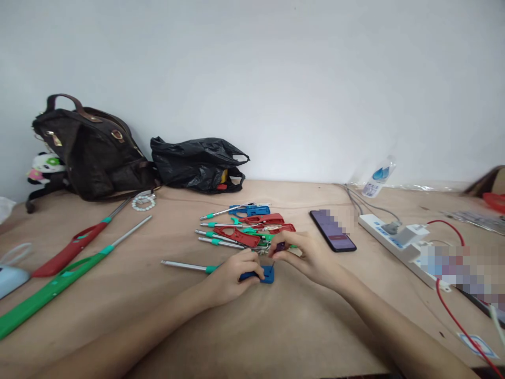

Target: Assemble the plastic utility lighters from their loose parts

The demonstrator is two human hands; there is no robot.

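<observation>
My left hand is closed around the body of a blue long-nosed lighter lying on the table, its metal tube pointing left. In my right hand the fingers pinch a small screwdriver with a dark purple handle. Its thin shaft points down at the right end of the blue body; whether the tip sits in a screw I cannot tell. Just beyond both hands lie several opened lighters, among them a blue casing and a red casing, with metal tubes and loose inner parts.
At left lie a red lighter and a green lighter, near a bead bracelet. A dark backpack and black plastic bag stand by the wall. To the right are a phone, power strip and bottle.
</observation>
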